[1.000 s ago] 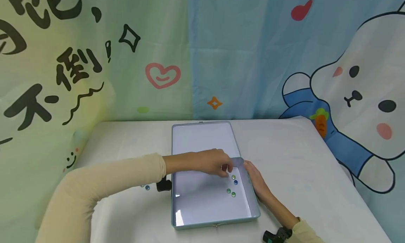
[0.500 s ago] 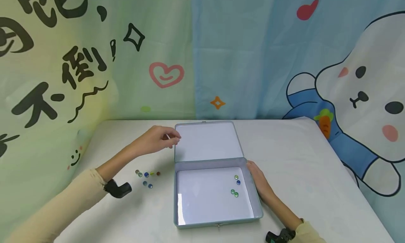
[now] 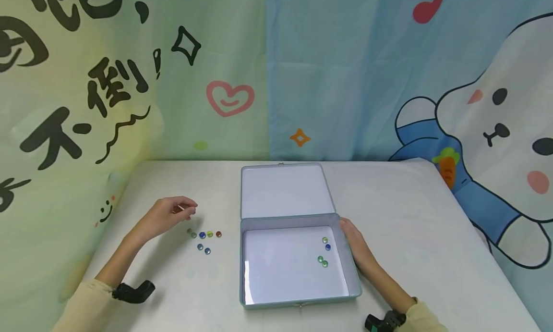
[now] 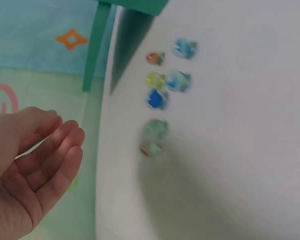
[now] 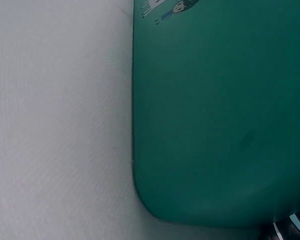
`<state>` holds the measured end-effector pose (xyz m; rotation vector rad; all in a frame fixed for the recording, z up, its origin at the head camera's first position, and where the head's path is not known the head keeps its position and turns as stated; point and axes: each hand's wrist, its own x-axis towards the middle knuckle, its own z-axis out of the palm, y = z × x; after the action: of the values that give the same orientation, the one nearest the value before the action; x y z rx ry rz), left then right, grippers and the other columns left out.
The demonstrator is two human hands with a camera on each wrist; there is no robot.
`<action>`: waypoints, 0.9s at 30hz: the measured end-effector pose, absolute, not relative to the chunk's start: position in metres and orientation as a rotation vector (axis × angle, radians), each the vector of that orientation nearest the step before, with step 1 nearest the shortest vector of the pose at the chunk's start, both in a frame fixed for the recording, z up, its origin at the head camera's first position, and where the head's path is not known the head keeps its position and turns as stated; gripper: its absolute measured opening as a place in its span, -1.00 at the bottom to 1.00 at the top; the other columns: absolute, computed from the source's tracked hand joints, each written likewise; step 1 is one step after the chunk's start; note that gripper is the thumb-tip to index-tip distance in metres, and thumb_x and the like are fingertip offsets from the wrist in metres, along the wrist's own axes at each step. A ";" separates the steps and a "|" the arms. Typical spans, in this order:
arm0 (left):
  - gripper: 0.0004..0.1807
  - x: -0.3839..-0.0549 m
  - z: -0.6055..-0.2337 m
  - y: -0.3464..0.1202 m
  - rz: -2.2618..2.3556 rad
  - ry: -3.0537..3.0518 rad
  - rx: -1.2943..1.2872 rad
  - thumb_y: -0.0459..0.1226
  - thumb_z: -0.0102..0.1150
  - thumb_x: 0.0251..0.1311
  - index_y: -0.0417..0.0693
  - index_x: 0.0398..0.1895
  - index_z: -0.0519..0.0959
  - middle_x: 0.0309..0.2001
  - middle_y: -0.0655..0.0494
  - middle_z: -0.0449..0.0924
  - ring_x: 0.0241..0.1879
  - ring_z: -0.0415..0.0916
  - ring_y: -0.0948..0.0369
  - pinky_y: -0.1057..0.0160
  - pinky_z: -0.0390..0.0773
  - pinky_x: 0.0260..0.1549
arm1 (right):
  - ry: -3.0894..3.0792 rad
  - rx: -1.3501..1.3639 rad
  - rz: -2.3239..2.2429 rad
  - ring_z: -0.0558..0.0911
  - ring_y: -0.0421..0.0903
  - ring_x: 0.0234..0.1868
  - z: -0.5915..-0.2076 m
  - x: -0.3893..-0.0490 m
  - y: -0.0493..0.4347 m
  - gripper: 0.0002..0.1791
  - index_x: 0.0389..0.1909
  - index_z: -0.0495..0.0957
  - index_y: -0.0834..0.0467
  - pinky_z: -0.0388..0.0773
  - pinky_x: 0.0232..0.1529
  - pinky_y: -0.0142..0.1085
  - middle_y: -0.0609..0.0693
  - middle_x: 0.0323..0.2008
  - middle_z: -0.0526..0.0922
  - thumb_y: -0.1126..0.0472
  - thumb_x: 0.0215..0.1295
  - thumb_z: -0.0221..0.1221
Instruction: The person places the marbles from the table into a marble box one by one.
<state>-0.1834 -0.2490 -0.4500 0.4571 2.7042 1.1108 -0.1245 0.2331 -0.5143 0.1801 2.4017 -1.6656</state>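
Note:
My left hand [image 3: 170,214] hovers above the table left of the metal box, thumb and fingers loosely bent with nothing between them. Just right of it and below lie several glass marbles [image 3: 202,235], blue, yellow, green and reddish; they also show as blurred marbles [image 4: 156,99] in the left wrist view. The hinged box [image 3: 298,303] lies with its lid [image 3: 287,190] laid back. Inside, toward the right wall, are several green and blue marbles [image 3: 325,264]. My right hand [image 3: 358,248] rests along the box's right side, its fingertips near the back corner.
A white cloth [image 3: 414,236] covers the table. Behind it hangs a printed curtain [image 3: 328,82] with a cartoon rabbit and lettering. In the right wrist view, the box's green outer side [image 5: 215,125] fills much of the frame, with small printed figures at the top.
My left hand has swung from over the box's inside, past the lid's left edge, to the loose marbles at the left. My right hand stays at the box's side.

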 end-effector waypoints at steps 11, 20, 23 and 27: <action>-0.78 -0.160 -0.489 -0.267 1.003 2.847 0.430 -0.38 0.27 0.16 -0.20 -0.10 0.64 -0.18 -0.03 0.72 -0.26 0.64 0.16 0.36 0.60 -0.29 | 2.392 0.193 -1.688 0.32 0.14 0.36 -0.515 -0.125 0.233 -0.35 0.43 0.15 0.15 0.18 0.39 0.03 0.24 0.33 0.34 -0.18 0.53 -0.36; -0.74 -0.154 -0.499 -0.263 0.892 2.906 0.595 -0.49 0.30 0.05 -0.13 -0.16 0.67 -0.26 0.11 0.69 -0.31 0.61 0.23 0.31 0.61 -0.30 | 2.393 0.196 -1.679 0.35 0.12 0.34 -0.515 -0.125 0.233 -0.35 0.42 0.15 0.14 0.24 0.32 -0.06 0.23 0.32 0.35 -0.18 0.53 -0.35; -0.79 -0.154 -0.496 -0.260 0.826 2.927 0.588 -0.46 0.31 0.06 -0.08 -0.22 0.69 -0.31 0.17 0.66 -0.35 0.57 0.28 0.33 0.59 -0.34 | 2.394 0.206 -1.674 0.36 0.10 0.32 -0.515 -0.125 0.234 -0.35 0.42 0.16 0.12 0.26 0.29 -0.11 0.22 0.31 0.37 -0.19 0.53 -0.35; -0.82 -0.155 -0.494 -0.257 0.787 2.935 0.545 -0.43 0.32 0.07 -0.08 -0.25 0.70 -0.32 0.18 0.66 -0.36 0.56 0.29 0.31 0.58 -0.35 | 2.386 0.203 -1.684 0.34 0.11 0.35 -0.514 -0.125 0.233 -0.36 0.42 0.16 0.12 0.23 0.33 -0.07 0.22 0.32 0.36 -0.19 0.53 -0.34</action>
<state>-0.1546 -0.2569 -0.4936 0.5453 2.9346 0.7873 -0.1248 0.2335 -0.5142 0.2029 2.3857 -1.6838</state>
